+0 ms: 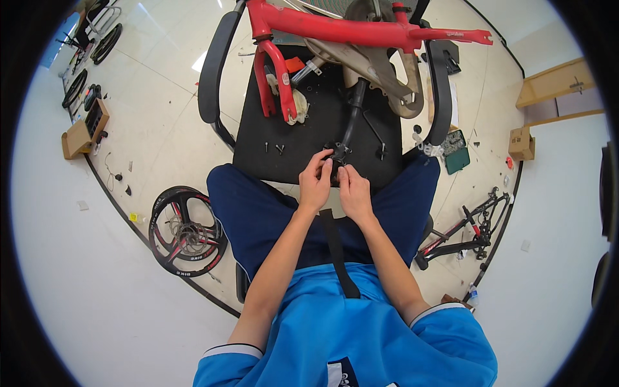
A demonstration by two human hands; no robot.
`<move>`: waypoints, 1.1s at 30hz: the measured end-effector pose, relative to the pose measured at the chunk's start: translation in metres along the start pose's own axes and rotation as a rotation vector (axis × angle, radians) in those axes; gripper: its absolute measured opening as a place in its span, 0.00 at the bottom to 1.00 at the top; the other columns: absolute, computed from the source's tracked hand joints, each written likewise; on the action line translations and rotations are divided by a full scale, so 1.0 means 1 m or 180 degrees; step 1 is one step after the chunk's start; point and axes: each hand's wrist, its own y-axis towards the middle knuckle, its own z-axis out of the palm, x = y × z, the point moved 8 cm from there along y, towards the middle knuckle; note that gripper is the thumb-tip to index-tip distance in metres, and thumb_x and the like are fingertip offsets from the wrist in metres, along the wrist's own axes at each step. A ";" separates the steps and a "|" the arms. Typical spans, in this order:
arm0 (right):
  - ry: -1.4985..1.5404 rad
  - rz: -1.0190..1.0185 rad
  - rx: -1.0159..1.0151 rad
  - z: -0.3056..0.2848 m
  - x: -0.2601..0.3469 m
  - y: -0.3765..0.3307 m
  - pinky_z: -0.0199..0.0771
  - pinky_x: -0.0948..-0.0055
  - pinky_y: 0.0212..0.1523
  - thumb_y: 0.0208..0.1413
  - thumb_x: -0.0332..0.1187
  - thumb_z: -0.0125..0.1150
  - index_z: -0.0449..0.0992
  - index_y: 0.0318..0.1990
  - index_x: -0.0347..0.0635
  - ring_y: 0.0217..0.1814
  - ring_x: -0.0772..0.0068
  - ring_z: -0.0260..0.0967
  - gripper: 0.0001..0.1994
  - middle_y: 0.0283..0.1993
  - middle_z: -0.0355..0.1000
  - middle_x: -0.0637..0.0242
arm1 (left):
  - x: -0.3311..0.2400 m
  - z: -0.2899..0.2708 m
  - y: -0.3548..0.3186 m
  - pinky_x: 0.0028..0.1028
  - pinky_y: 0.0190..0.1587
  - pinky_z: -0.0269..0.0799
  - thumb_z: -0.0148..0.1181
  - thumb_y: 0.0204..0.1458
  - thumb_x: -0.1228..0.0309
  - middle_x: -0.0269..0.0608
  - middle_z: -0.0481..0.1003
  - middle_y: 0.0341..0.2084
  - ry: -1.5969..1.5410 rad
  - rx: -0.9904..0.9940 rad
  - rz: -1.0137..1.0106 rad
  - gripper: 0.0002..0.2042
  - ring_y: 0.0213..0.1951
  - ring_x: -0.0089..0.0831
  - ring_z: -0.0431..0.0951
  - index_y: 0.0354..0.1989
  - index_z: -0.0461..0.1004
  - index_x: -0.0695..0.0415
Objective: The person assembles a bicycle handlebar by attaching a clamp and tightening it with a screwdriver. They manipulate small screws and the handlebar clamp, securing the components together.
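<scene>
On the floor at the left, an open cardboard box (78, 138) sits against the wall's edge. Nearer the wearer, two black three-spoke wheels (187, 231) with red markings lie overlapped, one showing a metal disc.

In the middle is a chair's black seat (255, 151) between two armrests. Toward its near-left corner lie a few small dark screws (279, 149). Above them, a red bicycle fork (284, 80) points its tips over the seat's left half, beside a crumpled whitish cloth (299, 108). The fork belongs to a red frame (342, 29) spanning the seat's far edge.

The left hand (314, 186) reaches the middle of the near edge, fingers bent and closed on the clamp end of a black post (354, 116). This post slants from the seat's centre down to that edge. The right hand (355, 193) is just beside, fingers together at the same end; whether it grips or only touches cannot be told, as the underside is hidden.

A grey metal frame section (371, 64) occupies the far-right corner. Right of the seat, the floor holds a green case (457, 160), a black-and-red bicycle frame (469, 230) and, by the wall, a small cardboard carton (520, 143).
</scene>
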 end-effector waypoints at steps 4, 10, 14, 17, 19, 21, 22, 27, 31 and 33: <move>0.0367 0.0420 0.0133 0.009 -0.014 -0.002 0.69 0.60 0.30 0.71 0.36 0.48 0.69 0.33 0.33 0.25 0.53 0.71 0.16 0.24 0.71 0.54 | 0.002 0.001 -0.001 0.16 0.30 0.63 0.54 0.67 0.73 0.27 0.73 0.27 -0.0045 0.0022 -0.0086 0.12 0.29 0.10 0.67 0.56 0.75 0.61; 0.1992 0.1372 0.0696 0.029 -0.032 -0.010 0.63 0.72 0.21 0.74 0.40 0.44 0.67 0.34 0.40 0.17 0.75 0.61 0.17 0.19 0.64 0.68 | 0.003 0.000 0.000 0.16 0.30 0.62 0.54 0.67 0.73 0.27 0.72 0.26 -0.0054 0.0030 -0.0082 0.12 0.28 0.10 0.66 0.56 0.75 0.61; 0.2670 0.1476 0.0947 0.036 -0.023 -0.013 0.62 0.76 0.17 0.76 0.43 0.41 0.66 0.36 0.43 0.15 0.78 0.56 0.16 0.20 0.61 0.71 | 0.005 0.000 0.001 0.16 0.30 0.62 0.55 0.67 0.73 0.27 0.71 0.25 -0.0119 0.0031 -0.0116 0.12 0.28 0.11 0.65 0.56 0.75 0.61; 0.2919 0.1533 0.0986 0.038 -0.020 -0.014 0.68 0.74 0.19 0.76 0.44 0.41 0.65 0.37 0.42 0.16 0.77 0.60 0.17 0.22 0.63 0.69 | 0.011 -0.001 0.002 0.19 0.30 0.67 0.57 0.65 0.72 0.33 0.75 0.25 -0.0306 0.0032 -0.0224 0.12 0.27 0.14 0.70 0.55 0.76 0.58; 0.3018 0.1538 0.1044 0.041 -0.020 -0.015 0.71 0.72 0.21 0.76 0.44 0.40 0.65 0.37 0.43 0.17 0.76 0.62 0.17 0.23 0.64 0.69 | 0.017 -0.002 0.003 0.19 0.27 0.66 0.58 0.65 0.71 0.33 0.74 0.24 -0.0461 0.0140 -0.0474 0.12 0.25 0.14 0.69 0.56 0.76 0.58; 0.3080 0.1552 0.1068 0.043 -0.019 -0.015 0.73 0.72 0.23 0.76 0.45 0.40 0.65 0.38 0.43 0.19 0.75 0.64 0.17 0.24 0.65 0.68 | 0.017 0.000 0.003 0.18 0.23 0.65 0.58 0.65 0.71 0.32 0.73 0.23 -0.0686 0.0231 -0.0768 0.14 0.21 0.14 0.68 0.57 0.75 0.58; 0.3094 0.1559 0.1070 0.044 -0.019 -0.015 0.74 0.71 0.24 0.76 0.45 0.40 0.65 0.38 0.43 0.20 0.74 0.65 0.17 0.24 0.65 0.68 | 0.017 0.001 0.001 0.18 0.21 0.63 0.59 0.65 0.70 0.32 0.72 0.22 -0.0829 0.0264 -0.0931 0.15 0.19 0.14 0.67 0.59 0.74 0.58; 0.3452 0.1423 0.1107 0.052 -0.016 -0.016 0.75 0.70 0.30 0.76 0.44 0.38 0.65 0.37 0.43 0.24 0.73 0.67 0.18 0.25 0.65 0.68 | 0.013 0.005 -0.001 0.18 0.12 0.56 0.59 0.65 0.68 0.27 0.65 0.16 -0.1167 0.0438 -0.1425 0.20 0.12 0.13 0.61 0.64 0.69 0.58; 0.3839 0.1307 0.1082 0.056 -0.017 -0.017 0.74 0.69 0.33 0.76 0.44 0.37 0.65 0.37 0.43 0.24 0.72 0.64 0.18 0.25 0.62 0.69 | 0.014 0.005 -0.001 0.20 0.09 0.54 0.59 0.65 0.67 0.28 0.66 0.16 -0.1211 0.0429 -0.1515 0.22 0.10 0.14 0.60 0.66 0.67 0.57; 0.3973 0.1336 0.1022 0.056 -0.015 -0.018 0.72 0.69 0.33 0.76 0.45 0.38 0.65 0.37 0.44 0.24 0.73 0.62 0.18 0.24 0.61 0.69 | 0.010 0.006 -0.001 0.20 0.11 0.56 0.60 0.65 0.67 0.29 0.66 0.16 -0.1226 0.0452 -0.1547 0.22 0.11 0.15 0.61 0.66 0.67 0.57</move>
